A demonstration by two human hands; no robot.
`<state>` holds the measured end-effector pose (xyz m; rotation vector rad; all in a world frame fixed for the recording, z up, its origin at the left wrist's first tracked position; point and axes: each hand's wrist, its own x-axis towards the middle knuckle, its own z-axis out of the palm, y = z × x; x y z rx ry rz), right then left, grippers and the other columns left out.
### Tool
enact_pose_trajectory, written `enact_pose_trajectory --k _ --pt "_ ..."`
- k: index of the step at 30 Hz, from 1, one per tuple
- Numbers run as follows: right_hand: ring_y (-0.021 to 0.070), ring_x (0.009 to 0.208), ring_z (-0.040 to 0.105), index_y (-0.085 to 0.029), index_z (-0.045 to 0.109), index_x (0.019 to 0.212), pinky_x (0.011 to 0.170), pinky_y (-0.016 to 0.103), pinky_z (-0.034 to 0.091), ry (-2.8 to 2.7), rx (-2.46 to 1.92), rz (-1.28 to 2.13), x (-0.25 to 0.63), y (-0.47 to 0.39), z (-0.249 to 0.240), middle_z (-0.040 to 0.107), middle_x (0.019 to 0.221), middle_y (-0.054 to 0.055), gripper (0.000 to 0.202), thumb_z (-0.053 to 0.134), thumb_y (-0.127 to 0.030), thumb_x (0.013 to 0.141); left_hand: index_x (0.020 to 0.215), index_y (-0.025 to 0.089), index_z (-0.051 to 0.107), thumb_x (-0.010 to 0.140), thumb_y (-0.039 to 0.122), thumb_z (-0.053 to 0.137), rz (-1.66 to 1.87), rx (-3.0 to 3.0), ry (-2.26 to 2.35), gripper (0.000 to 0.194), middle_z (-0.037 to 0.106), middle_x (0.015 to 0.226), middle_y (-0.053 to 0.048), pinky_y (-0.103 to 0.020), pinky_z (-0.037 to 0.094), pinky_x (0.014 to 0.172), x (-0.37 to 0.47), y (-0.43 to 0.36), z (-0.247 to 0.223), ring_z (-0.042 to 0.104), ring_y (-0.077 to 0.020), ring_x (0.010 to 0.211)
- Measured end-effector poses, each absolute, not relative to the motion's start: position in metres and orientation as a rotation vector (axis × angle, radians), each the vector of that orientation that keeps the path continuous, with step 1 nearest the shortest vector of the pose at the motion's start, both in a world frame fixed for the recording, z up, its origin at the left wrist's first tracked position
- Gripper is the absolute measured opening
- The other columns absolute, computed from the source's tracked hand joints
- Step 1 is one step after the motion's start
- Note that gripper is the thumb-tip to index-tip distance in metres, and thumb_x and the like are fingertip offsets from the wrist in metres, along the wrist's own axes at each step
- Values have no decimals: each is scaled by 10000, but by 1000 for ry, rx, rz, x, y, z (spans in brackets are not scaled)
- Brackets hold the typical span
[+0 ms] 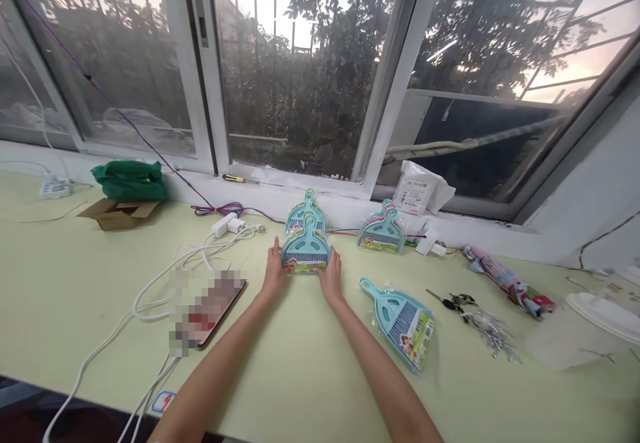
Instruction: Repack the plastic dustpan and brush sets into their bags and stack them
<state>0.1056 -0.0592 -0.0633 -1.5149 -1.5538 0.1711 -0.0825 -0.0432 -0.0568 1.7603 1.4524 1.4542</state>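
My left hand (277, 270) and my right hand (331, 275) grip the two sides of a packaged dustpan and brush set (306, 246), light blue in clear wrap with a printed label. It stands upright on the table, and green edges behind it suggest more than one set. Further sets (306, 213) lean against the window wall right behind it. Another upright stack of dustpan sets (381, 230), with blue and pink edges, stands to the right. Nearer my right forearm, a single blue dustpan set (403, 323) lies flat in its wrap.
On the left are a phone (220, 313), white cables (150, 290), a power plug (227, 225) and a cardboard box (117, 213) under a green bag (130, 180). Keys (457, 302), a folded umbrella (507, 280) and a white bucket (575, 330) are at right. Windows rise behind the table.
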Motion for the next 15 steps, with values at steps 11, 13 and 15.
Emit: enact_pose_trajectory --k 11,13,15 --pt "351 1400 261 -71 110 1491 1039 528 338 -1487 -1838 -124 82 97 -70 250 1508 273 799 548 -225 841 1450 133 247 734 224 616 1472 1756 1562 810 269 1512 -212 -503 243 1114 -73 129 -76 198 -348 1423" --pt "346 1372 322 -54 91 1492 1020 507 367 -1515 -1841 -142 82 111 -73 266 1495 291 788 528 -223 858 1473 140 201 768 243 584 1447 1715 1530 809 380 1455 -206 -483 309 1080 -73 145 -80 347 -339 1359" --pt "338 1356 355 -46 88 1493 1010 489 382 -1527 -1847 -146 83 116 -73 273 1490 297 747 484 -194 876 1484 125 175 780 245 577 1408 1686 1521 820 494 1354 -208 -471 354 1045 -73 152 -80 462 -334 1269"
